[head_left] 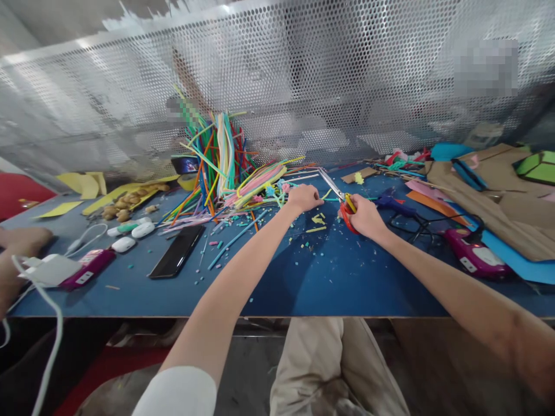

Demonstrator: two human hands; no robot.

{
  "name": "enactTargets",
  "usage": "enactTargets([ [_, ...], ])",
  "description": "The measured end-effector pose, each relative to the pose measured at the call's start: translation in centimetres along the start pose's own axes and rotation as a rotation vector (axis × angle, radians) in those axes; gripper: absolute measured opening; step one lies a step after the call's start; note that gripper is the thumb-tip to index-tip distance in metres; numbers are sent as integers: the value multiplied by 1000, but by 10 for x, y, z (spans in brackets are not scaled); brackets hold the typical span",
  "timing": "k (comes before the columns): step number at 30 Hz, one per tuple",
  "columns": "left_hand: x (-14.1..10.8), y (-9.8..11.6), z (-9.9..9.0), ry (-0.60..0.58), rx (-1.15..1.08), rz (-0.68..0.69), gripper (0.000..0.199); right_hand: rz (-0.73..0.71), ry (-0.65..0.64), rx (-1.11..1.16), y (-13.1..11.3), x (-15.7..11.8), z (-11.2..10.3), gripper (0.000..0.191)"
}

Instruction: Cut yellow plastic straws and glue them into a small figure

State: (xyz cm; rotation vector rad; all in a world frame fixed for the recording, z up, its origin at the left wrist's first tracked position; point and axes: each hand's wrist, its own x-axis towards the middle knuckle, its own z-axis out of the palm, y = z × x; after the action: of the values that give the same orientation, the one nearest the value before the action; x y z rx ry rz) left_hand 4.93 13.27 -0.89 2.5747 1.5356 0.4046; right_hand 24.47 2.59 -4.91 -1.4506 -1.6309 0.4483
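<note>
My right hand (366, 216) grips a pair of scissors (333, 186) by its red and yellow handles. The blades are spread and point up and left, toward the pipe cleaner bundle. To the left, my left hand (304, 198) is closed in a pinch, its fingertips partly hidden. A short yellow pipe cleaner (327, 194) runs from those fingertips toward the blades; whether the blades touch it I cannot tell. Short yellow cut pieces (318, 219) lie on the table below my hands. Small blue and pink fuzzy shapes (277, 189) sit just behind my left hand.
Many coloured pipe cleaners (225, 156) stand bundled before the perforated metal screen (303, 86). A phone (177, 251), earbuds case (124, 245) and purple power strip (89, 270) lie left, near another person's arm (19, 245). At right are a blue glue gun (396, 205), cables, and brown paper (494, 196).
</note>
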Motion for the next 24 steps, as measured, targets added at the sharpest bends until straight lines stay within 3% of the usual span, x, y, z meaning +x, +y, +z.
enactTargets([
  [4, 1, -2, 1, 12, -24, -4, 13, 16, 4, 82, 3, 0, -1, 21],
  [8, -10, -6, -7, 72, -129, 30, 18, 17, 23, 219, 0, 0, 0, 24],
  [12, -38, -1, -16, 11, -645, 81, 23, -18, -5, 370, -13, -4, 3, 28],
  [17, -82, 13, -12, -187, -1209, -69, 28, 4, -46, 504, -31, -16, 11, 33],
  [21, -98, 16, 0, -251, -1406, -126, 32, 4, -53, 553, -41, -24, 15, 36],
  [24, -103, 16, 4, -233, -1460, -112, 33, 13, -35, 540, -45, -27, 15, 40],
])
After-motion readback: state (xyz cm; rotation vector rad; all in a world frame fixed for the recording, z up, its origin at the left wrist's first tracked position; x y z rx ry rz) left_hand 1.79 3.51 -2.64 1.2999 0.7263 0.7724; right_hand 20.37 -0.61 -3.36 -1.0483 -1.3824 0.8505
